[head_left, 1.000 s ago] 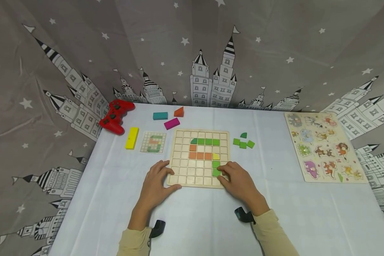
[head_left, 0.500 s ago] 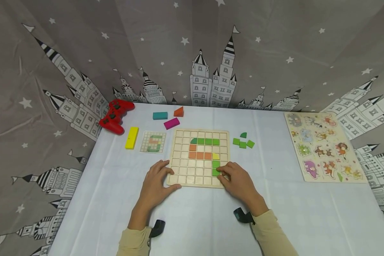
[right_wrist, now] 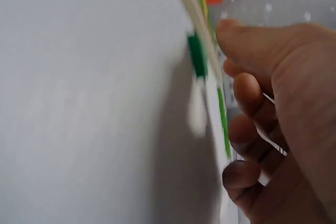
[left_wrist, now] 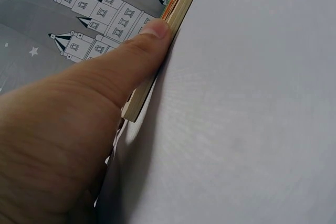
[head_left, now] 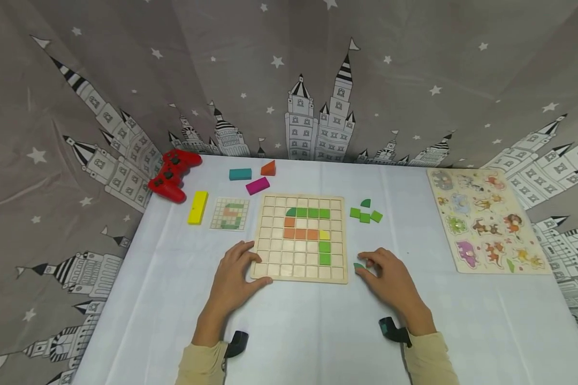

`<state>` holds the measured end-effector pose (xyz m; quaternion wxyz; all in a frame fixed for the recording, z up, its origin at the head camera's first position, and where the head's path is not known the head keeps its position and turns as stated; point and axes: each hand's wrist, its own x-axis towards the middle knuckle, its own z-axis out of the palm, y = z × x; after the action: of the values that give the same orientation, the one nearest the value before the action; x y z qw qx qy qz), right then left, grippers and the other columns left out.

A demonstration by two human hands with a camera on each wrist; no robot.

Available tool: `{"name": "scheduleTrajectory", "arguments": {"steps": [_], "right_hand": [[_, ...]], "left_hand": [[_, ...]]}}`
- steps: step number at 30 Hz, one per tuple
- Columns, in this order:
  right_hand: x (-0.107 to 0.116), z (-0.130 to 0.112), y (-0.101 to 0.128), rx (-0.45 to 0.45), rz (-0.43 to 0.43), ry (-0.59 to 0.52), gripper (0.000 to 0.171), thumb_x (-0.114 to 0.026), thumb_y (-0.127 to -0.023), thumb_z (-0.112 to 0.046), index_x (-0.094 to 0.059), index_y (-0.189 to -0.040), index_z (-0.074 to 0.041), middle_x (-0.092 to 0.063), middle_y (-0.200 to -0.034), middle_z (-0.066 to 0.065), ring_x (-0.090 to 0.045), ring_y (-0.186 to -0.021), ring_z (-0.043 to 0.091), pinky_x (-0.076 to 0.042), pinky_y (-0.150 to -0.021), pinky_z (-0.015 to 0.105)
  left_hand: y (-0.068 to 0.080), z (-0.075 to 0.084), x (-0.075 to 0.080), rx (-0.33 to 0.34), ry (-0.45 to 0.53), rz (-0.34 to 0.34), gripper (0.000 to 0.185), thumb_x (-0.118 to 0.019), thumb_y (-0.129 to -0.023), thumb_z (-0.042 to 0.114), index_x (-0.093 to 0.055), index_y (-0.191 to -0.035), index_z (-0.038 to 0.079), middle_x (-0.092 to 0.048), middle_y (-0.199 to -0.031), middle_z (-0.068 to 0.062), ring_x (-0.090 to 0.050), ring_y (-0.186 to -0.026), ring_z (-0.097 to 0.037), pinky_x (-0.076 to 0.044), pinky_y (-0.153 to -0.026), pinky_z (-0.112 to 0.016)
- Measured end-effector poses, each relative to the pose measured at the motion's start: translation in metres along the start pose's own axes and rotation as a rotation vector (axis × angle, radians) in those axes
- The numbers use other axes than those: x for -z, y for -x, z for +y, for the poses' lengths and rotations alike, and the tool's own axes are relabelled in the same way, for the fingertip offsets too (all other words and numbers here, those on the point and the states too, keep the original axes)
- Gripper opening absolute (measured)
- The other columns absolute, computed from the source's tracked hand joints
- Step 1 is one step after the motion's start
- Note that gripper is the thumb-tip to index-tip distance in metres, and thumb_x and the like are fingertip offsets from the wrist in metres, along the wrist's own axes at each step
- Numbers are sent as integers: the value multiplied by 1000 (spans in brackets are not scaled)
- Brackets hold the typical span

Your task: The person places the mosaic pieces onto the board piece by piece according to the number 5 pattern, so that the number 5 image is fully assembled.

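Head view. The left hand (head_left: 235,278) rests on the near left corner of the wooden grid board (head_left: 299,238); its fingers lie nearly straight over the board's left edge and the thumb runs along the near edge, a loose grip that clamps nothing. The right hand (head_left: 389,277) sits on the counter (head_left: 318,326) just off the board's near right corner, fingers curled, with a small green piece (head_left: 359,265) at the fingertips. Whether that grip pinches the piece or only touches it cannot be told here. The board lies at the counter's middle and carries green, orange and yellow tiles.

Left wrist view. The thumb (left_wrist: 137,56) presses flat against the board's edge (left_wrist: 173,19); white cloth covers the counter.

Right wrist view. Blurred. The curled fingers (right_wrist: 247,129) stand close to the green piece (right_wrist: 197,55) beside the board's edge; contact is unclear.

Surroundings. Loose green pieces (head_left: 366,215) lie right of the board, and an animal puzzle (head_left: 486,219) lies at the counter's right edge. A pattern card (head_left: 229,214), a yellow block (head_left: 197,207) and a red game controller (head_left: 174,167) lie toward the far left corner. A grey castle-print curtain (head_left: 318,80) hangs behind.
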<state>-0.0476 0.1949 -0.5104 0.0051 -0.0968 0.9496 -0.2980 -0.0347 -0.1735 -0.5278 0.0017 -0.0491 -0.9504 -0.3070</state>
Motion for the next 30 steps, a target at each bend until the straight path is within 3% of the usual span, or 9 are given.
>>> {"name": "scheduleTrajectory", "arguments": {"steps": [7,13,15,19,24,30], "right_hand": [[3,8,8,3,-55,-22,37,-85,-83,-23,-74,-118,-15,-59,-88,-8,-43,-74,9,-38,-64,23],[-1,4,6,-16,-43,82,28,-86,-82,-31,-72,-101,-17,-55,-83,-7,-43,-72,8,-38,-62,23],[-3,3,5,-17,-37,114,33,-85,-81,-38,-68,-98,-16,-52,-81,-6,-43,-72,9,-38,-61,23],[-1,4,4,-12,-46,101,40,-84,-82,-44,-67,-105,-16,-52,-84,-5,-43,-73,9,-38,-62,24],[7,10,6,30,-136,-2,39,-83,-85,-27,-72,-122,-22,-60,-93,-10,-49,-85,8,-46,-74,28],[13,11,8,58,-194,-50,32,-80,-85,-14,-75,-116,-22,-65,-101,-10,-53,-96,10,-50,-84,34]], "left_hand": [[0,-2,0,-1,2,4,48,-91,-72,42,-64,-104,19,-51,-153,-8,-36,-149,-35,-33,-119,-61],[1,-2,-2,6,1,-3,47,-91,-72,42,-64,-104,19,-50,-154,-8,-35,-149,-34,-32,-120,-62],[1,-1,-2,8,5,2,47,-91,-72,42,-64,-104,20,-50,-154,-7,-35,-149,-34,-32,-120,-61],[-1,0,-1,0,10,8,47,-91,-73,43,-64,-104,20,-50,-154,-7,-35,-149,-34,-32,-119,-62],[0,1,0,-1,5,4,48,-91,-73,43,-65,-104,19,-50,-153,-8,-35,-149,-34,-33,-119,-61],[1,0,0,2,-1,4,48,-91,-72,42,-65,-104,18,-50,-153,-8,-35,-149,-34,-32,-120,-61]]}}
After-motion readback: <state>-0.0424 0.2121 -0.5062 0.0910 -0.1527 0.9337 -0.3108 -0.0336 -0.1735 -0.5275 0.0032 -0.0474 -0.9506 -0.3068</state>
